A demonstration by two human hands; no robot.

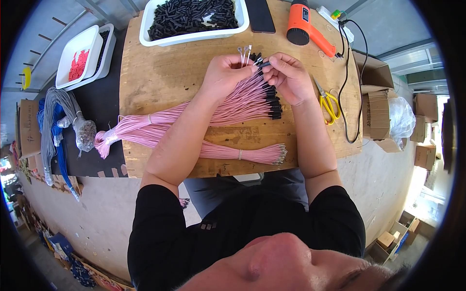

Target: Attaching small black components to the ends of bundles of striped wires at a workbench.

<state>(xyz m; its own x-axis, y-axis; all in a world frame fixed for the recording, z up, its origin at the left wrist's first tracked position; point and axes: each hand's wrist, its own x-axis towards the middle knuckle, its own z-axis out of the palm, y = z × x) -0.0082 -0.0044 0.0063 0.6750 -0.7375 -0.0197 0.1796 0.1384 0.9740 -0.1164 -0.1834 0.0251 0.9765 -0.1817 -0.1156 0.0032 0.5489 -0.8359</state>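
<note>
My left hand (225, 75) pinches a few pink wires, and their metal terminals (245, 51) stick up above its fingers. Opposite it, my right hand (290, 77) holds a small black sleeve (264, 64) between thumb and finger, close against one wire's terminal. Below both hands spreads a large bundle of pink wires (228, 111), many ending in black sleeves (275, 109) on the right. Nearer the table's front edge lies a second tied pink bundle (221, 151) with bare metal ends.
A white tray (194, 40) of black sleeves stands at the back, beside a dark flat slab (261, 17). To the right are an orange heat gun (307, 29), its black cord and yellow-handled scissors (330, 106). Leftward sit a tray (65, 63) with red sleeves and grey wire bundles (54, 111).
</note>
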